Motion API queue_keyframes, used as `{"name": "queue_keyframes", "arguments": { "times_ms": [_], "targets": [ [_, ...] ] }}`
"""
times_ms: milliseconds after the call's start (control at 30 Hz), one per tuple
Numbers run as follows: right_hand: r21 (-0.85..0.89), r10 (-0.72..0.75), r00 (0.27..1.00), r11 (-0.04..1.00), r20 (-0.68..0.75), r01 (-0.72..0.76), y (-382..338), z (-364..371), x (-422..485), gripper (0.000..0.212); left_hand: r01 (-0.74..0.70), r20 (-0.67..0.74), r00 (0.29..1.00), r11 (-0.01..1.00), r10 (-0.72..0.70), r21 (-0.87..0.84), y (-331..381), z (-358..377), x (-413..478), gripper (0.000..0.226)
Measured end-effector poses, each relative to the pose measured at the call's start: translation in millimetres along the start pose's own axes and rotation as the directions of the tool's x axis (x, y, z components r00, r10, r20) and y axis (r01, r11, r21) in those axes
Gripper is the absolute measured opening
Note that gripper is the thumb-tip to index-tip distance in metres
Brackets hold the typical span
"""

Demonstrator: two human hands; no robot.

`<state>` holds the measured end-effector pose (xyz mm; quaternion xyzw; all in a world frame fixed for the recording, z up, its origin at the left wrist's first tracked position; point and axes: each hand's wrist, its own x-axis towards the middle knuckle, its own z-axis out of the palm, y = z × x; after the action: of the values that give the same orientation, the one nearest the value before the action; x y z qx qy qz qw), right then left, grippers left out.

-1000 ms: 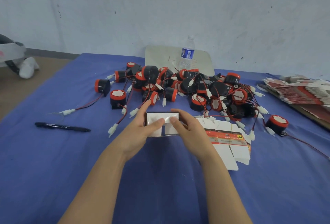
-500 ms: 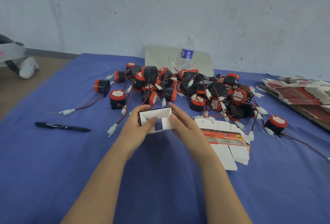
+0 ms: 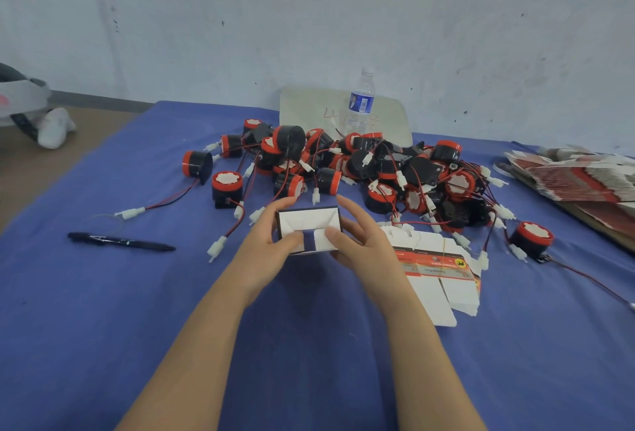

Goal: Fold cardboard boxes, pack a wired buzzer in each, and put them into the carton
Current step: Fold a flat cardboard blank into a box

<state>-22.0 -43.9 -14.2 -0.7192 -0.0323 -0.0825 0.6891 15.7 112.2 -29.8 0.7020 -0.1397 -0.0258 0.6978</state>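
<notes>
Small white cardboard box (image 3: 308, 229) now turned end-on mid-frame; left hand (image 3: 266, 246) and right hand (image 3: 359, 240) grip it, thumbs pressing flaps in (bottom likely closing; filling comes next).

Small hand-packing workshop. A counter (image 3: 103, 327) draped in blue cloth carries a loose heap of identical red-and-black wired buzzers (image 3: 388, 169), their red and black leads and white plugs tangled together. A small bundle of flat printed box blanks (image 3: 436, 289) lies near the middle of the counter, and a larger stack of blanks (image 3: 580, 179) sits at its right edge. Behind stands a bare, scuffed whitish wall (image 3: 309, 18). A black pen (image 3: 120, 242) lies on the cloth at left; a water bottle (image 3: 360, 104) stands upright behind the heap, beside the wall.
</notes>
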Motion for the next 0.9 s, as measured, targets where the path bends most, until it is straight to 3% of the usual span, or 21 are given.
{"name": "queue_keyframes", "arguments": {
  "times_ms": [333, 433, 533, 667, 800, 900],
  "targets": [
    [0.103, -0.065, 0.987, 0.993, 0.147, 0.050, -4, 5, -2, 0.042, 0.017, -0.079, 0.996, 0.953, -0.042, -0.302, 1, 0, 4, 0.047],
    [0.142, -0.024, 0.998, 0.990, 0.055, 0.016, 2, 3, 2, 0.040, 0.003, -0.066, 0.998, 0.974, -0.018, -0.229, 4, 2, 3, 0.051],
    [0.077, 0.045, 0.999, 0.996, -0.016, -0.043, 6, 4, 5, 0.044, -0.032, -0.051, 0.998, 0.991, 0.025, -0.127, 5, 6, 0, 0.056],
    [0.080, 0.055, 0.996, 0.996, -0.066, -0.050, 7, 4, 6, 0.039, -0.148, -0.083, 0.986, 0.989, 0.147, -0.011, 8, 10, -3, 0.062],
    [0.121, 0.056, 0.990, 0.992, -0.129, -0.041, 9, 8, 6, 0.035, -0.252, -0.224, 0.939, 0.966, 0.259, 0.060, 7, 18, -4, 0.054],
    [0.143, 0.041, 0.989, 0.989, -0.145, -0.020, 7, 10, 5, 0.034, -0.329, -0.233, 0.903, 0.930, 0.360, 0.161, 7, 19, -5, 0.042]
  ]
}}
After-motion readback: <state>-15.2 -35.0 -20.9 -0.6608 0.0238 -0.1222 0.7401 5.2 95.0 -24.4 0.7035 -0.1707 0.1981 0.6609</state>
